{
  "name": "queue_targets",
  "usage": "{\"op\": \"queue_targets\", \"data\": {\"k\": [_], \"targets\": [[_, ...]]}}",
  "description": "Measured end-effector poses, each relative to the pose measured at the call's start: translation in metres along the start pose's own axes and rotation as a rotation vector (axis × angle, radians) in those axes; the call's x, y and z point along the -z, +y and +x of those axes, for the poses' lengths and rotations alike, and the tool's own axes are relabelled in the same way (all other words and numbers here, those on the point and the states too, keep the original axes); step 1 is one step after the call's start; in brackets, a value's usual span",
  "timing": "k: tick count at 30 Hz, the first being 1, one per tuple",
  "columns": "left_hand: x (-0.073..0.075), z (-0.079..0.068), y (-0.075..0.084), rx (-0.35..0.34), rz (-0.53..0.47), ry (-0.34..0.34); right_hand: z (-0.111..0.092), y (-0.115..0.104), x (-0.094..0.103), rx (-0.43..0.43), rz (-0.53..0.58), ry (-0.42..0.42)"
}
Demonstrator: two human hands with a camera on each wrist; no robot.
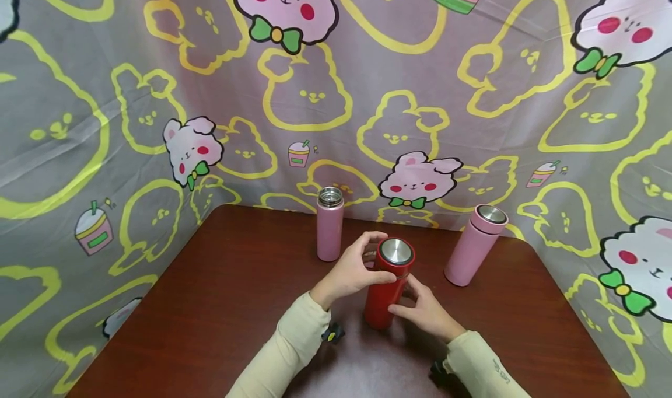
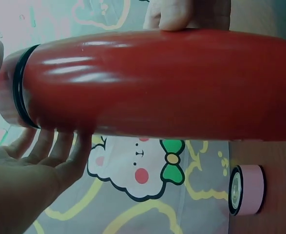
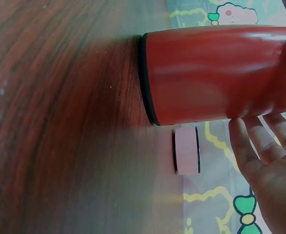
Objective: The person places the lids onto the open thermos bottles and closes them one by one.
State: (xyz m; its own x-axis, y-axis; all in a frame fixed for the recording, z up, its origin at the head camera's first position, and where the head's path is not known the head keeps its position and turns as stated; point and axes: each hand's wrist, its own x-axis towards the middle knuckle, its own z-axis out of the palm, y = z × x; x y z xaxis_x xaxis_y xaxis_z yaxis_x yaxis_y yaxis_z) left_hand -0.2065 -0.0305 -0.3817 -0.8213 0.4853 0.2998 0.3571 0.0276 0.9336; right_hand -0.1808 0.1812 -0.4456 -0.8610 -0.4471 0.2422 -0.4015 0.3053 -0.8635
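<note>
A red thermos bottle (image 1: 385, 304) with a steel-topped lid (image 1: 397, 252) stands near the middle of the table, between both hands. My left hand (image 1: 352, 272) grips it around the lid and neck, thumb in front and fingers on the far side. Lower down, my right hand (image 1: 427, 313) holds the bottle's body from the right, with its thumb on the near side. In the left wrist view the red bottle (image 2: 157, 85) shows a dark ring under its lid. A loose pink lid (image 3: 186, 150) rests on the table behind the bottle.
A pink thermos bottle without its lid (image 1: 329, 231) stands at the back, left of the red one. Another pink thermos, lid on (image 1: 475, 246), stands at the right. A patterned cloth (image 1: 315, 94) hangs behind the brown table (image 1: 210, 304).
</note>
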Motion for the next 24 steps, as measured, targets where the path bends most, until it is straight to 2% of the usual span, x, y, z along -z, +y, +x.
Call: {"op": "queue_targets", "data": {"k": [7,11,15,19,24], "targets": [[-0.006,0.005,0.002,0.047,0.070,0.043,-0.001,-0.001,0.000,-0.018,-0.001,-0.012],[-0.007,0.005,0.005,0.061,0.071,0.060,0.000,0.011,0.000,-0.026,0.011,-0.006],[-0.007,0.000,0.022,0.048,0.059,0.049,0.001,0.027,-0.001,-0.035,0.025,0.005],[-0.005,-0.005,0.038,0.035,0.058,0.030,0.001,0.031,-0.001,-0.025,0.020,0.009],[-0.002,-0.003,0.037,0.016,0.063,0.002,0.000,0.013,0.000,-0.026,0.020,-0.006]]}}
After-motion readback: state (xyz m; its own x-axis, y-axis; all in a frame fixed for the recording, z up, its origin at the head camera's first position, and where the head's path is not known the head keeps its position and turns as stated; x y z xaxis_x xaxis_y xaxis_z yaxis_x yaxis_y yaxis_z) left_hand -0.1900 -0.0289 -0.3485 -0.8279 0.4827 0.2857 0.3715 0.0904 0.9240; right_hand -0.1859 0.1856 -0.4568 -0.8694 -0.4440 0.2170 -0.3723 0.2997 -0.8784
